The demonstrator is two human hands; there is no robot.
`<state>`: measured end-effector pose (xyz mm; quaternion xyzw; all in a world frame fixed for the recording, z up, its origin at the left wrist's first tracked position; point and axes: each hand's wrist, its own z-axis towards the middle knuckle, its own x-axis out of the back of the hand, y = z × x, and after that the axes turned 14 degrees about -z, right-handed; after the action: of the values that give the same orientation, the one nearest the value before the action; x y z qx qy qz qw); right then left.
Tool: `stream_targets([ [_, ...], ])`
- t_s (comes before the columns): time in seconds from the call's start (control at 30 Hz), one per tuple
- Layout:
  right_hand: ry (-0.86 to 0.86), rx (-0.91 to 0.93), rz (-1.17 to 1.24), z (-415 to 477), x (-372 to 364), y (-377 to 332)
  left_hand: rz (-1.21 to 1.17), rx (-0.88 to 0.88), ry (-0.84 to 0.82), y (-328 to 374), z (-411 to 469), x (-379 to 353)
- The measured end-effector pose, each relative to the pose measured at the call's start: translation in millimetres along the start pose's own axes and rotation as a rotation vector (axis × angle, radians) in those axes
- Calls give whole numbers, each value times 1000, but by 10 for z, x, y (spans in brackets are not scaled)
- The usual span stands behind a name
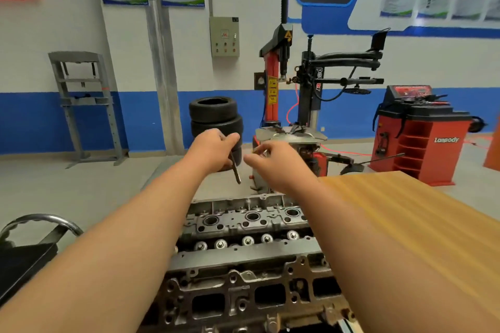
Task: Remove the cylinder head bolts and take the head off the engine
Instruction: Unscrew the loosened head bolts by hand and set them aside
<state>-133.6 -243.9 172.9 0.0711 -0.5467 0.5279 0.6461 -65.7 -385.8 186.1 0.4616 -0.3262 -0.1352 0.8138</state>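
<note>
The grey metal cylinder head (249, 251) sits on the engine block low in the middle, its round bores and shiny valve tops facing up. Both my arms reach out over it. My left hand (213, 149) is raised above the head's far edge and grips a long dark head bolt (236, 170) that hangs down and tilts right. My right hand (273, 161) is held up beside it, fingers curled, pinching a small metal piece (261, 151) at the fingertips; what that piece is stays unclear.
A wooden table top (405, 238) lies to the right of the engine. A black chair with a chrome rail (40, 224) stands at the left. Beyond are stacked tyres (213, 116), a tyre changer (292, 105), a red wheel balancer (422, 138) and a grey press frame (84, 105).
</note>
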Motion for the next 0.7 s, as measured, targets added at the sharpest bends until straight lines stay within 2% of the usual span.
stream_targets([
  [0.07,-6,-65,-43,-117,-85,210,-59,-27,-121,225,-39,-8],
  [0.17,40,-69,-22,-310,-107,362,-214,4,-193,293,-258,-190],
  [0.3,-6,-38,47,-606,-12,481,-611,248,-301,233,-495,-387],
  [0.37,-12,-91,2,-733,75,611,-622,267,-379,214,-557,-513],
  [0.4,8,-148,-22,-799,133,713,-521,247,-397,183,-554,-570],
  [0.43,23,-220,-43,-871,197,839,-321,195,-397,141,-538,-596],
  [0.5,0,-381,-122,-1053,323,1156,297,31,-339,-61,-466,-484],
  [0.57,-50,-567,-253,-1305,415,1532,789,9,-340,-366,-391,-246],
  [0.63,-109,-739,-408,-1593,450,1874,943,144,-402,-711,-360,-11],
  [0.7,-165,-858,-514,-1865,465,2140,887,270,-410,-954,-370,105],
])
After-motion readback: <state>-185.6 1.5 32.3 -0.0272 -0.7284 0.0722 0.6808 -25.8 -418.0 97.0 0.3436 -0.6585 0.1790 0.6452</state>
